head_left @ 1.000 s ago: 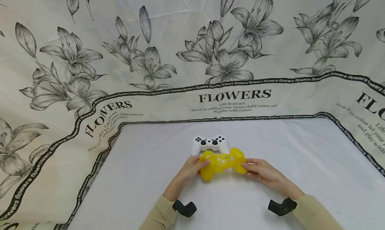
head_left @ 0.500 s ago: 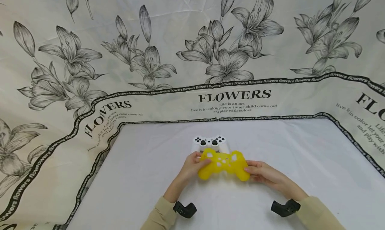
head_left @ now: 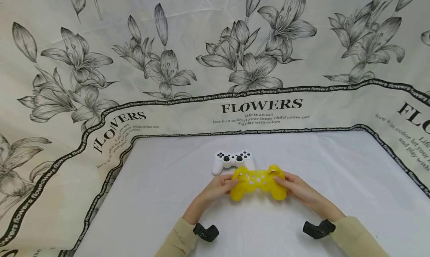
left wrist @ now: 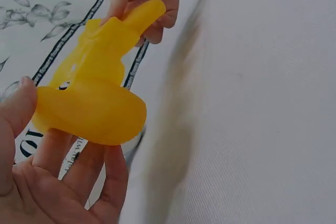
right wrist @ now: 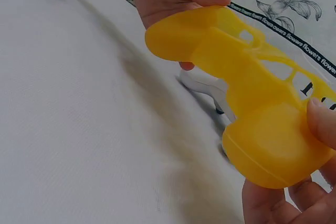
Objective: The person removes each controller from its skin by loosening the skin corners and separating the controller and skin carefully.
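Observation:
Both hands hold up a yellow silicone controller cover (head_left: 256, 180), with cut-out holes showing across its face. My left hand (head_left: 216, 189) pinches its left grip, thumb on the front and fingers behind, as the left wrist view shows with the cover (left wrist: 94, 111) between them. On the other side my right hand (head_left: 297, 188) pinches the right grip, its thumb (right wrist: 323, 124) near the holes. Just behind the cover lies a white game controller (head_left: 233, 158) on the table, its lower right part hidden by the cover in the head view.
A white cloth covers the table (head_left: 161, 182). Behind and at the sides hangs a curtain (head_left: 188, 118) printed with flowers and lettering. A black wrist mount (head_left: 206, 232) sits at the left cuff, and another black mount (head_left: 319, 229) at the right.
The yellow cover has shifted slightly right and now spreads level between the hands. My right thumb has moved onto its front. More of the white controller's left grip shows.

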`<act>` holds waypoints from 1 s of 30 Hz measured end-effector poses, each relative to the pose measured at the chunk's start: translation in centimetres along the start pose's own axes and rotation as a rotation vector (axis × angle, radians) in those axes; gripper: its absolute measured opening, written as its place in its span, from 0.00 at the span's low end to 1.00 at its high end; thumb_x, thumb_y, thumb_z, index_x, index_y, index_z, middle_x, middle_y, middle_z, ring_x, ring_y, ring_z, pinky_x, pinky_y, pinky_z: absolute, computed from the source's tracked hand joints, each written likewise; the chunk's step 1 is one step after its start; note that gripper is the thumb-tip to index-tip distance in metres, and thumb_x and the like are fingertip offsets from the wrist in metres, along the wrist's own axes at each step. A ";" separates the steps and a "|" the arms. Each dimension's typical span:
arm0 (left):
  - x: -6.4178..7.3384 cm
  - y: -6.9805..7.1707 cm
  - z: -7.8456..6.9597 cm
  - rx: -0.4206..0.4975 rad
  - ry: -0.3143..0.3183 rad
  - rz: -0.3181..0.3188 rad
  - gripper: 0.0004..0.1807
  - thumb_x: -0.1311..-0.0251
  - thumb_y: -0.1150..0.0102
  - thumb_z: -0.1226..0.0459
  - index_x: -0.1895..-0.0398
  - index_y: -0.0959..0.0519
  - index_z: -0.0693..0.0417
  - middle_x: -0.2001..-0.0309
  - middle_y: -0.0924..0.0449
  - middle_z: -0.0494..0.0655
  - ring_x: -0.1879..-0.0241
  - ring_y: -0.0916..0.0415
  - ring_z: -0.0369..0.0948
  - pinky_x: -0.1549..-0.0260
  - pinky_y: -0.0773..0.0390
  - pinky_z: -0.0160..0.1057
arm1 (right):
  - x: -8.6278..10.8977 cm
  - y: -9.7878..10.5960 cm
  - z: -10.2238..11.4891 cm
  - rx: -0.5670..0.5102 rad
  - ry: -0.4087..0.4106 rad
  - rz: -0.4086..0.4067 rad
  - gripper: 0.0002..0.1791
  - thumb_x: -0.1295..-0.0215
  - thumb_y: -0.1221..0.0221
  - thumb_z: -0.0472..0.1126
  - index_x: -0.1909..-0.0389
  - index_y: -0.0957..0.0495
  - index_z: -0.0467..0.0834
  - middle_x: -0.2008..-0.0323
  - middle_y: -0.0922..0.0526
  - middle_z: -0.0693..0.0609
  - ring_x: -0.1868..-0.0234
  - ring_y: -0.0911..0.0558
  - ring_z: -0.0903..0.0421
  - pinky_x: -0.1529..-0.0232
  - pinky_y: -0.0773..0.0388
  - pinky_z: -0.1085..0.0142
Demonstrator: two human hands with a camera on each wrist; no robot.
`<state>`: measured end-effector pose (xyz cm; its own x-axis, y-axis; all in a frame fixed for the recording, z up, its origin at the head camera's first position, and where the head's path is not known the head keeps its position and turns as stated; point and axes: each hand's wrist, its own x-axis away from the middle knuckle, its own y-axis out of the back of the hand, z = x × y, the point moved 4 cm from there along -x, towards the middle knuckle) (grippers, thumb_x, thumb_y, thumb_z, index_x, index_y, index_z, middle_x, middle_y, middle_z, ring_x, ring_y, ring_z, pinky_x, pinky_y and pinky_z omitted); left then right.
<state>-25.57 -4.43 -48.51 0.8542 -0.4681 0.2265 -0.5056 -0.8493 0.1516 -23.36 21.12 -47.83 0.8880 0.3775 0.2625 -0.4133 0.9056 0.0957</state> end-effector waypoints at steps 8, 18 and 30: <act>-0.2 0.2 -0.3 -0.039 -0.034 -0.078 0.18 0.32 0.46 0.58 0.47 0.21 0.62 0.55 0.16 0.55 0.63 0.26 0.35 0.57 0.21 0.33 | -0.8 0.5 0.4 0.115 0.027 -0.060 0.33 0.29 0.48 0.48 0.32 0.39 0.31 0.36 0.29 0.38 0.50 0.27 0.68 0.46 0.29 0.67; -1.2 -1.0 -0.7 -0.067 -0.062 -0.119 0.17 0.35 0.42 0.62 0.48 0.22 0.63 0.53 0.16 0.57 0.58 0.20 0.39 0.55 0.18 0.37 | 0.2 1.9 -0.4 0.105 0.170 0.042 0.34 0.33 0.42 0.38 0.34 0.43 0.23 0.47 0.22 0.59 0.51 0.23 0.73 0.49 0.26 0.79; -2.2 -2.4 -1.9 -0.089 -0.056 -0.063 0.20 0.33 0.45 0.59 0.42 0.25 0.59 0.47 0.19 0.54 0.57 0.22 0.40 0.65 0.16 0.39 | 1.3 3.5 -0.9 0.064 0.204 0.055 0.33 0.29 0.48 0.37 0.32 0.50 0.24 0.49 0.25 0.70 0.50 0.23 0.70 0.51 0.21 0.73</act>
<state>-26.48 -0.84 -47.53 0.8889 -0.4293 0.1600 -0.4572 -0.8536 0.2497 -23.44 24.99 -48.01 0.8832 0.4637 0.0697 -0.4689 0.8705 0.1494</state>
